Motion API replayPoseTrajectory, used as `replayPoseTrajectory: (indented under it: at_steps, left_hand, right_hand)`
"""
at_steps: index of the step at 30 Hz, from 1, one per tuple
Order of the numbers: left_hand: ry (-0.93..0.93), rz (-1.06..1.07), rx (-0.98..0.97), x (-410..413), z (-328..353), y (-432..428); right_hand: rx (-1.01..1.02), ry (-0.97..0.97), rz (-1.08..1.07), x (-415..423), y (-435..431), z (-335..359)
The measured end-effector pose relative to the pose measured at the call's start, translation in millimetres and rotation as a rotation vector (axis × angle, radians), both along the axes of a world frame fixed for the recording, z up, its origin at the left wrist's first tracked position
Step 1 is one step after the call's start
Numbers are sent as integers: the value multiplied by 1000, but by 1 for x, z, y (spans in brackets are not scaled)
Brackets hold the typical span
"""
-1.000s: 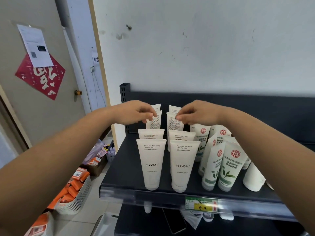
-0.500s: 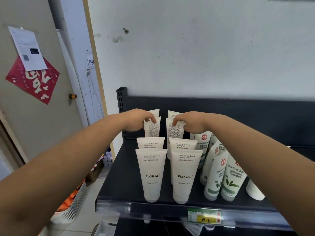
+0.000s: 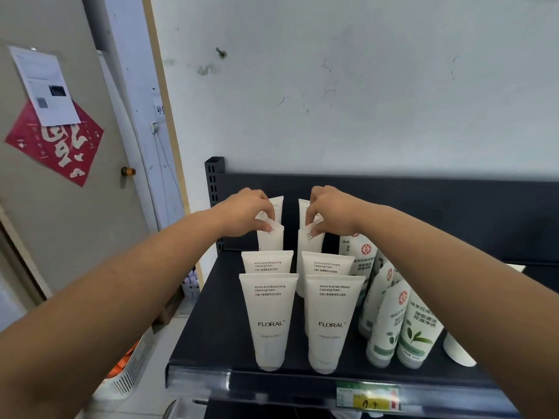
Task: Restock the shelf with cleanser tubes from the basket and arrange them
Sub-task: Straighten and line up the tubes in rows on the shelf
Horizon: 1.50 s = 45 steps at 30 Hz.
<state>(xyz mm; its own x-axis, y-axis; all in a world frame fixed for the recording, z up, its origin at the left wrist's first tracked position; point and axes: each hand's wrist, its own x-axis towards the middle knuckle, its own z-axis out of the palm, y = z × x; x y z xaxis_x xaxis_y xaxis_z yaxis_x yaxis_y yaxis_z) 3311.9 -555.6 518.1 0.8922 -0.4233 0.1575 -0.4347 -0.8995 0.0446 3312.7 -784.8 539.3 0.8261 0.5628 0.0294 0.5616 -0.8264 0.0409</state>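
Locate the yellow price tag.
In the head view, the price tag sits on the front rail of the shelf, right of centre, just below the front right FLORAL tube.

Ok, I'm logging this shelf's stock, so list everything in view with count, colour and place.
FLORAL cleanser tubes: eight, white, two columns of four, shelf left.
Green-tea tubes: at least four, white-green, right of those.
Shelf: one, black, against white wall.
Price tag: one, green-yellow, shelf front rail.
Basket: one, white, floor lower left.
Red decoration: one, red, on door.
Left grip: one, pinching third tube, left column.
Right grip: one, pinching third tube, right column.
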Motion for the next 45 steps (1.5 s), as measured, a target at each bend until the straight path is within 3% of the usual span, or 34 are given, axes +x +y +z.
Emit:
replayPoseTrajectory:
  at_steps: [4,9,18,41,45]
  left_hand:
    - [154,45,-135,2,-1,1]
    - [226,33,-127,-6,3,0]
    - [336,-23,-189,-21,7,-2]
    - [369,-15,-170,-41,6,-2]
    - [409,8,-155,-37,10,2]
  right_hand:
    - [55,135,-16,-5,4,-2]
    - [211,281,-50,-8,-2,-7]
    - [192,380,-26,-14,-15,-5]
    - [63,305,-34,-37,-14,-1]
    - [153,417,-67,-34,-18,7]
